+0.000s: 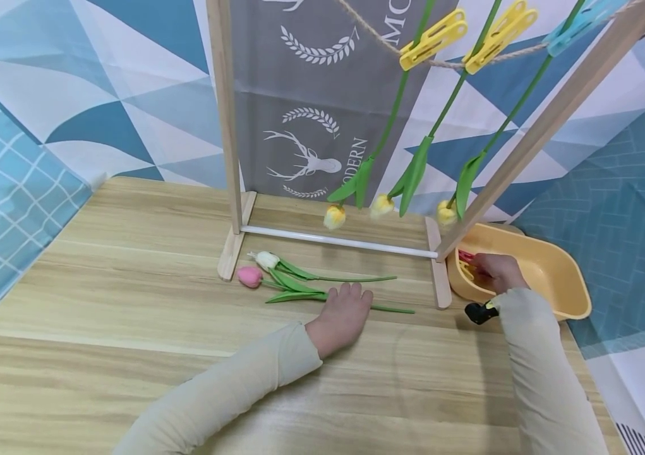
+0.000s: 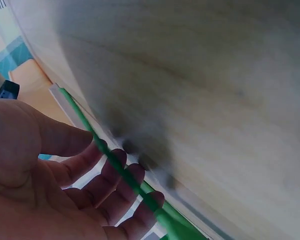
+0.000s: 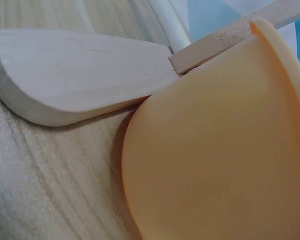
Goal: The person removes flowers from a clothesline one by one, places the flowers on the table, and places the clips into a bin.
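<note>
My left hand [image 1: 343, 318] pinches the green stem of a pink tulip [image 1: 250, 277] lying on the table; in the left wrist view the thumb and fingertips meet along the stem [image 2: 124, 172]. Just behind it lies a white tulip [image 1: 267, 260], its stem roughly parallel. My right hand [image 1: 498, 270] reaches over the near rim of an orange basin [image 1: 569, 287], its fingers down among clothespins. A red clothespin [image 1: 465, 256] and a yellow clothespin [image 1: 466, 270] show beside the fingers, whose tips are hidden. The right wrist view shows only the basin's outer wall [image 3: 215, 150] and a stand foot.
A wooden frame [image 1: 224, 114] with a white crossbar [image 1: 339, 241] stands behind the tulips. From its rope [image 1: 373, 33], yellow clothespins [image 1: 434, 39] and a blue clothespin [image 1: 578, 28] hold three yellow-white tulips [image 1: 334, 217] upside down. The frame's right foot [image 1: 440, 284] adjoins the basin.
</note>
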Tool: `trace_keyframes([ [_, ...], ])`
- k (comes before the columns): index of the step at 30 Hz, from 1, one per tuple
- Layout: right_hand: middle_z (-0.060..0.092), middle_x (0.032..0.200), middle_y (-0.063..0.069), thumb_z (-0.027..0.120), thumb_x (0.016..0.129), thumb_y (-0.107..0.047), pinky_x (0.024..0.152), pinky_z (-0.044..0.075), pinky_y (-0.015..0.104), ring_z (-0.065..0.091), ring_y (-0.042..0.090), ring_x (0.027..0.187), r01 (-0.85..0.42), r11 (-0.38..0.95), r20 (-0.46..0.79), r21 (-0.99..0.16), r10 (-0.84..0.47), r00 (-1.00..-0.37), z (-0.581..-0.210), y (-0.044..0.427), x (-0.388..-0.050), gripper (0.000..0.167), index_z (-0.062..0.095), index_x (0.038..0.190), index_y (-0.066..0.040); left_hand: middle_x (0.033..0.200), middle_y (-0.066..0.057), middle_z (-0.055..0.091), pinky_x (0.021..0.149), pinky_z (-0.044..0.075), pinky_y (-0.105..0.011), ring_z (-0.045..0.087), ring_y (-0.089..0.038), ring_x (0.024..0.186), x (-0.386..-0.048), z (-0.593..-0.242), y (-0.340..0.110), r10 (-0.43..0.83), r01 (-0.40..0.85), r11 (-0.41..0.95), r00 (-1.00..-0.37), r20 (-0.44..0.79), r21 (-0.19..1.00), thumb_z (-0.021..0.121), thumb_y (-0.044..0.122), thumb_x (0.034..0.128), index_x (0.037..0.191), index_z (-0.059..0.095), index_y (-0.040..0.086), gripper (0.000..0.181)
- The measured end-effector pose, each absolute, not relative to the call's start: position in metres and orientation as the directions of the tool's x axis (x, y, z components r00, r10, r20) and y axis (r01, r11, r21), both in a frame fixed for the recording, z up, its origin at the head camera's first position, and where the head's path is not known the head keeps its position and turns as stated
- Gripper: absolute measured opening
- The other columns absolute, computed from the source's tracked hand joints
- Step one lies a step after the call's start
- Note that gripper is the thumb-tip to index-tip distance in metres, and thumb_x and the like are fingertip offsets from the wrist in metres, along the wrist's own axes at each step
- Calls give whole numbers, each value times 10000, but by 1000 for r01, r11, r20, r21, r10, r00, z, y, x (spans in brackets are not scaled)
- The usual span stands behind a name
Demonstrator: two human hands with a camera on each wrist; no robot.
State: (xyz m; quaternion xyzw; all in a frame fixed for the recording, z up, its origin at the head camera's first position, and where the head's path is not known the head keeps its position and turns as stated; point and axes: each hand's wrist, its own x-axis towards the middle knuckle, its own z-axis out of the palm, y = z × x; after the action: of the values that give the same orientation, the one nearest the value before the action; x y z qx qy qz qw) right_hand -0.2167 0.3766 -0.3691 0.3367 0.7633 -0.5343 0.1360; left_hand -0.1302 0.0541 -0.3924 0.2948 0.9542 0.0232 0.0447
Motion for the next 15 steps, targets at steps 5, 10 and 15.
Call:
trace_keyframes([
  [5, 519, 721, -36, 564, 884, -107, 639, 507, 213, 529, 103, 660, 652, 136, -571, -746, 375, -731, -365, 376, -215, 271, 509, 1139, -38, 1041, -59, 534, 718, 392, -342, 505, -216, 952, -129, -388, 53, 567, 562, 824, -820, -76, 71, 518, 103, 907, 1155, 512, 109, 248],
  [10, 558, 710, -85, 560, 908, -151, 671, 512, 208, 547, 72, 718, 641, 55, -578, -766, 377, -724, -357, 374, -212, 423, 446, 1308, -70, 1050, -58, 547, 722, 403, -340, 518, -209, 955, -130, -385, 52, 574, 571, 819, -814, -89, 62, 520, 117, 907, 1165, 511, 109, 259],
  [15, 594, 726, -90, 544, 927, -218, 712, 521, 218, 587, 54, 731, 606, 30, -560, -795, 347, -752, -349, 372, -208, 270, 505, 1179, -128, 1082, -67, 555, 779, 424, -367, 527, -222, 997, -132, -384, 49, 569, 563, 822, -814, -117, 84, 533, 130, 895, 1196, 504, 102, 304],
])
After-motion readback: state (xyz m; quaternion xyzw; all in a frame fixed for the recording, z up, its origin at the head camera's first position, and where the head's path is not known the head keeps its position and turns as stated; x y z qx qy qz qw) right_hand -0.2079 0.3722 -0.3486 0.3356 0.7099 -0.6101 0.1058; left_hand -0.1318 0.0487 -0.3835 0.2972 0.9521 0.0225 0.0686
